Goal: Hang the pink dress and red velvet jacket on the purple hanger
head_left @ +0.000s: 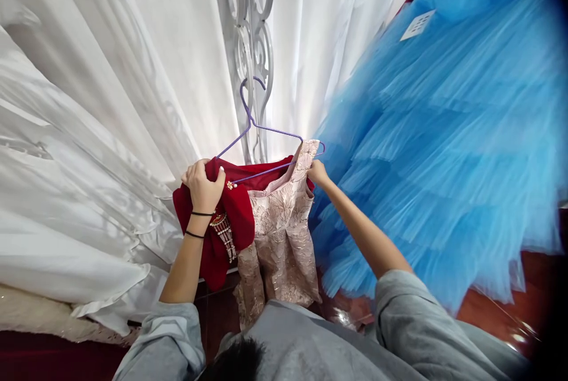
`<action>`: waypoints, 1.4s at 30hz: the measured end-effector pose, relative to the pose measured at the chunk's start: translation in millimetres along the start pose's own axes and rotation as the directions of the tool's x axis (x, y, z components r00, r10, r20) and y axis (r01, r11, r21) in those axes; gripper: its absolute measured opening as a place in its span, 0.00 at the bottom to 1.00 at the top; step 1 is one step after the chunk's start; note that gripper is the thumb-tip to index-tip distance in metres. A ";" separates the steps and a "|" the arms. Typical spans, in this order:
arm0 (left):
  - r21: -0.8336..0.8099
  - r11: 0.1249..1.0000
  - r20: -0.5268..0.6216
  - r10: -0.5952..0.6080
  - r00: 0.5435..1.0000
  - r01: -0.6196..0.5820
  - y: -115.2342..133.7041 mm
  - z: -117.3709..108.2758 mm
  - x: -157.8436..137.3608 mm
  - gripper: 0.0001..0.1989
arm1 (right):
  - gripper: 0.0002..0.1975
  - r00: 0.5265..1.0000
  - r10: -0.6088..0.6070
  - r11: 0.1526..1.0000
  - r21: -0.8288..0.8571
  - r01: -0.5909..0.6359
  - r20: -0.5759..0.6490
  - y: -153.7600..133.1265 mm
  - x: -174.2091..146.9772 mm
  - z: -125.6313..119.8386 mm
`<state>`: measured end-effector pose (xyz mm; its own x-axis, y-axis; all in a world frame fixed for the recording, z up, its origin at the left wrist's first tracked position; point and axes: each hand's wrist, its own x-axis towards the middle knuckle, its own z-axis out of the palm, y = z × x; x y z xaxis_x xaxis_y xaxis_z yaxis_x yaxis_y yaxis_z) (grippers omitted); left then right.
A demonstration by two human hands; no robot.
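Note:
A purple wire hanger [271, 129] is hooked on the white scrolled metal stand in front of me. On it hang a pale pink brocade dress [284, 221], one strap over the hanger's right end, and a dark red velvet garment [242, 206]. A gold flower ornament [231, 185] and a beaded tassel brooch [223, 233] decorate the velvet. My left hand [203, 183] is closed on the red velvet garment at the hanger's left end. Beside the strap, my right hand [317, 173] is closed on the dress edge; its fingertips are partly hidden.
White curtains [168, 44] hang behind the metal stand [248, 32]. A large blue tulle gown [426, 150] with a white tag [417, 25] fills the right side. White fabric [66, 239] drapes at the left. Dark red tiles [506, 304] cover the floor.

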<state>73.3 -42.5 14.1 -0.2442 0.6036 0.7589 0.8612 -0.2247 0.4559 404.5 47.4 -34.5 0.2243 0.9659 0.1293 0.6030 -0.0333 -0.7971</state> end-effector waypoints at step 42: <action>0.041 0.999 0.080 0.032 0.996 -0.036 12.1 -13.7 -15.1 0.23 | 0.11 0.929 -0.344 0.660 -0.669 0.342 0.136 -132.0 -40.9 -127.6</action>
<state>81.4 -64.8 14.5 -0.1798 0.6551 0.7338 0.8871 -0.2144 0.4088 413.4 -20.5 140.6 -0.1031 0.9438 0.3139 0.9867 0.1370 -0.0876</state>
